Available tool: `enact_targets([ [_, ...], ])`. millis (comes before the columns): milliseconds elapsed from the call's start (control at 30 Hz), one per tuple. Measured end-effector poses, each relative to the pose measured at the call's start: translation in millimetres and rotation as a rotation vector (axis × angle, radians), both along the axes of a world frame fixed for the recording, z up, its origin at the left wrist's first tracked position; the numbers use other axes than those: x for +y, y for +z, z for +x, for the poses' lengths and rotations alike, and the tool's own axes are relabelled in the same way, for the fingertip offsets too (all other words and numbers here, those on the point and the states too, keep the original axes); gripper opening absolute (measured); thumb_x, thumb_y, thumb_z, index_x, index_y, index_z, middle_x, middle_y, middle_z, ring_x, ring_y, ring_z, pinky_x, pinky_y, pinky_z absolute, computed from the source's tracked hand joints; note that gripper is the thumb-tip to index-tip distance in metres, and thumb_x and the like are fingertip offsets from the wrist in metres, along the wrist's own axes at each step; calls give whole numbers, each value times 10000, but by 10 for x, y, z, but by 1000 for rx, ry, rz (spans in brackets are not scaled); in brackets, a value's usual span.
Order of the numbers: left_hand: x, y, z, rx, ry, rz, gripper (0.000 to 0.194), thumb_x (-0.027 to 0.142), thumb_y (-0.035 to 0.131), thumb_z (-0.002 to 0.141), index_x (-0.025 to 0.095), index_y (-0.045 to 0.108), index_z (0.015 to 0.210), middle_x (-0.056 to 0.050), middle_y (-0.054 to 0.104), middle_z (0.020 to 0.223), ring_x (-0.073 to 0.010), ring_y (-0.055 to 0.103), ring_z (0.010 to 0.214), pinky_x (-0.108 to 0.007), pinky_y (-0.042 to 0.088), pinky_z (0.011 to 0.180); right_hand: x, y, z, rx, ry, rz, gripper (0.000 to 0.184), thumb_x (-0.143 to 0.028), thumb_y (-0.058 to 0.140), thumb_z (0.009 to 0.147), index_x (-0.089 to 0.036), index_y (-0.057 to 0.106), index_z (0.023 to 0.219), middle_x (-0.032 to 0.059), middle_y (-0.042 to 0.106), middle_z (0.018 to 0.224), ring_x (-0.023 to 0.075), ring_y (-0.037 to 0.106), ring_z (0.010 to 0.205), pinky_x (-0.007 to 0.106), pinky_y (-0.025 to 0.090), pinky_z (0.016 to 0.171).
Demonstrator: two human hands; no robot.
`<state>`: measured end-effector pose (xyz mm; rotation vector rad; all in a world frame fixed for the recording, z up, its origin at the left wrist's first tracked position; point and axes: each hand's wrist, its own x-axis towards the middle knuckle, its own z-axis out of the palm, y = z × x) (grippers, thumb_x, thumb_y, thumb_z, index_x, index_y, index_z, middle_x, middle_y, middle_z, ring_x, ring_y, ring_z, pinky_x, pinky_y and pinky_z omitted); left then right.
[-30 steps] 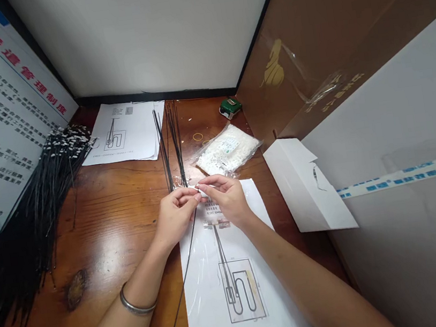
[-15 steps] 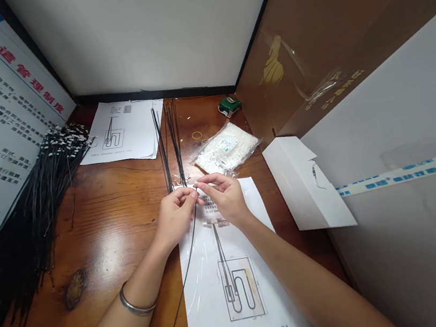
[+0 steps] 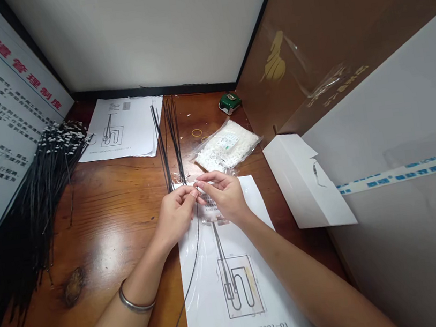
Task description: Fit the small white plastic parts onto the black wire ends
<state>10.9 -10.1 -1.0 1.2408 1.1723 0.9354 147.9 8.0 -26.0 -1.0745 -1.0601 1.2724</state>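
Observation:
My left hand point(image 3: 174, 215) and my right hand point(image 3: 225, 195) meet over the top of a drawing sheet point(image 3: 236, 296) marked DRS-206DC-E001-01. The left fingers pinch the end of a thin black wire point(image 3: 190, 284) that trails down toward me. My right fingers pinch a small white piece point(image 3: 198, 190) right at that wire end. A silver bangle point(image 3: 134, 304) sits on my left wrist.
A big pile of black wires with white tips point(image 3: 31, 195) lies at the left. A few loose black wires point(image 3: 168, 138) run up the wooden table point(image 3: 108, 222). A clear bag of white parts point(image 3: 226, 149), a green object point(image 3: 229, 102), a second sheet point(image 3: 124, 128) and white folded card point(image 3: 308, 183) lie around.
Both hands stay pinched together at the same spot. The wire's loose length has bowed slightly to the right over the sheet. The view has shifted a little.

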Motion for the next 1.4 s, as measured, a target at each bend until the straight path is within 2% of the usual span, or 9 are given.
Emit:
enact_targets([
  [133, 11, -33, 10, -39, 19, -12, 295, 404, 540, 834, 139, 649, 763, -10, 620, 634, -76, 394, 425, -219, 296, 423, 12, 24, 4, 28, -39, -24, 185, -309, 770, 663, -182, 696, 776, 34, 712, 778, 144, 655, 672, 266, 532, 600],
  [267, 18, -43, 17, -69, 21, -48, 274, 384, 547, 828, 134, 651, 867, -34, 662, 700, -76, 408, 427, -217, 295, 417, 27, 47, 19, 43, -65, -46, 192, -315, 755, 666, -179, 688, 783, 37, 700, 754, 129, 610, 632, 240, 478, 499],
  [400, 10, -14, 12, -42, -4, -30, 240, 368, 577, 811, 138, 638, 784, -28, 657, 674, -75, 409, 446, -213, 319, 440, 33, 62, 20, 61, -68, -55, 205, -334, 749, 666, -181, 677, 782, 50, 714, 768, 113, 568, 567, 231, 425, 440],
  [567, 2, 11, 23, -63, 70, -36, 193, 329, 608, 776, 141, 601, 732, -21, 653, 647, -68, 397, 429, -208, 312, 430, 23, 62, 15, 81, -65, -46, 199, -351, 742, 683, -198, 662, 783, 63, 731, 844, 81, 490, 476, 239, 399, 422],
  [767, -1, 21, 27, -131, 133, -73, 178, 314, 642, 723, 143, 598, 708, -20, 663, 626, -62, 395, 402, -203, 294, 409, 27, 27, 41, 46, -17, -36, 213, -351, 741, 663, -199, 658, 786, 51, 700, 764, 119, 551, 545, 238, 389, 423],
  [933, -1, 29, 19, -122, 150, -67, 182, 314, 662, 722, 138, 616, 718, -16, 662, 619, -56, 377, 411, -200, 282, 416, 17, 25, 66, 31, 67, 10, 106, -281, 688, 712, -205, 710, 783, 35, 678, 778, 121, 569, 605, 241, 408, 471],
  [1200, 8, -11, 24, -93, 159, 12, 166, 313, 684, 726, 154, 637, 710, -7, 651, 596, -115, 536, 531, -222, 367, 497, 13, 49, 46, -18, 81, -26, 205, -365, 748, 667, -180, 678, 722, 10, 640, 704, 98, 518, 518, 240, 374, 454],
  [1300, 1, 13, 19, -78, 131, -3, 191, 341, 670, 741, 151, 649, 727, -16, 664, 623, -97, 476, 477, -221, 328, 461, 21, 57, 53, 5, 97, -50, 224, -378, 759, 657, -181, 659, 691, -8, 608, 639, 84, 474, 487, 231, 335, 433],
  [1400, 0, 39, 4, -87, 64, -28, 240, 376, 628, 770, 142, 669, 733, -30, 672, 642, -77, 393, 427, -223, 283, 426, 33, 50, 79, 73, 107, -66, 246, -396, 768, 647, -186, 652, 702, -29, 580, 599, 51, 362, 420, 225, 253, 393],
])
